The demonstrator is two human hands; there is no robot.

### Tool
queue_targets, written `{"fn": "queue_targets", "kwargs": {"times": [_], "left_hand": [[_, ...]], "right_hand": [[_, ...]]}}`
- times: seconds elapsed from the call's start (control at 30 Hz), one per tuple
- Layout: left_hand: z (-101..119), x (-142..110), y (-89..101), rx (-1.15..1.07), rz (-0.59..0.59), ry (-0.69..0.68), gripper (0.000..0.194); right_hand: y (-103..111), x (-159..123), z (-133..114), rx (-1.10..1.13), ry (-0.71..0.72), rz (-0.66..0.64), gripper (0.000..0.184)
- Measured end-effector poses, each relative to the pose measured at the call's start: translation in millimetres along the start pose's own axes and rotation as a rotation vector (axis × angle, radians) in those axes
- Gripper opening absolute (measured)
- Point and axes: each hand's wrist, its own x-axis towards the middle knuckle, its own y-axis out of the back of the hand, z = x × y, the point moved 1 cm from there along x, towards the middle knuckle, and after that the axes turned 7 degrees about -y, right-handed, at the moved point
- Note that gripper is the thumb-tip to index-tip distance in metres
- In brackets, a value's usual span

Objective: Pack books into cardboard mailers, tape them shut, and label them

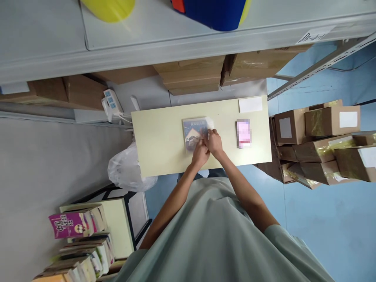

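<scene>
A book with a dark blue illustrated cover (191, 131) lies on the pale yellow table (158, 141). Clear, shiny plastic wrapping (209, 122) shows over it and past its right edge. At the book's lower right, my left hand (201, 153) is closed, its fingertips pinched together at the wrapping. Just right of it, my right hand (214, 142) is closed too, its fingers bent in against the left ones at the wrapping's right side. The exact fold of plastic between the fingers is hidden. A small pink item (243, 133), blurred out, lies farther right on the table.
A white paper (250, 105) lies at the table's back right. Cardboard boxes (331, 121) are stacked on the right. A metal shelf (176, 51) overhangs the back, with a power strip (113, 102) below. A plastic bag (125, 166) and stacked books (79, 225) are left.
</scene>
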Motion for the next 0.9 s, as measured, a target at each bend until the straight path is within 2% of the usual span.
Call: {"fn": "queue_targets", "kwargs": {"times": [0.07,0.13,0.17,0.27,0.37,0.43,0.57,0.7,0.77,0.9], "left_hand": [[-19,0,19.5,0.024,0.103,0.075,0.032],[-41,0,39.0,0.078,0.29,0.248,0.036],[-51,1,45.9,0.077,0.319,0.332,0.041],[-70,7,54.3,0.014,0.266,0.495,0.05],[-75,13,52.6,-0.022,0.231,0.522,0.052],[-74,14,51.3,-0.028,0.232,0.519,0.054],[-75,14,51.5,-0.022,0.203,0.528,0.056],[-80,16,52.8,-0.043,0.211,0.532,0.046],[-81,18,54.4,-0.054,0.204,0.536,0.045],[-80,19,61.7,-0.04,0.109,0.562,0.054]], "right_hand": [[-8,8,-2,-0.022,-0.067,-0.02,0.03],[-13,13,-1,-0.017,-0.106,-0.025,0.03],[-14,15,-1,-0.009,-0.119,-0.026,0.03],[-15,17,0,0.017,-0.141,-0.028,0.039],[-13,20,-2,0.022,-0.147,-0.04,0.053],[-13,22,-3,0.015,-0.146,-0.042,0.055],[-15,28,-4,-0.003,-0.17,-0.02,0.051],[-10,40,-2,0.047,-0.301,-0.018,0.036],[-5,47,-1,0.119,-0.349,-0.072,0.031],[6,55,-1,0.355,-0.363,-0.183,0.038]]}}
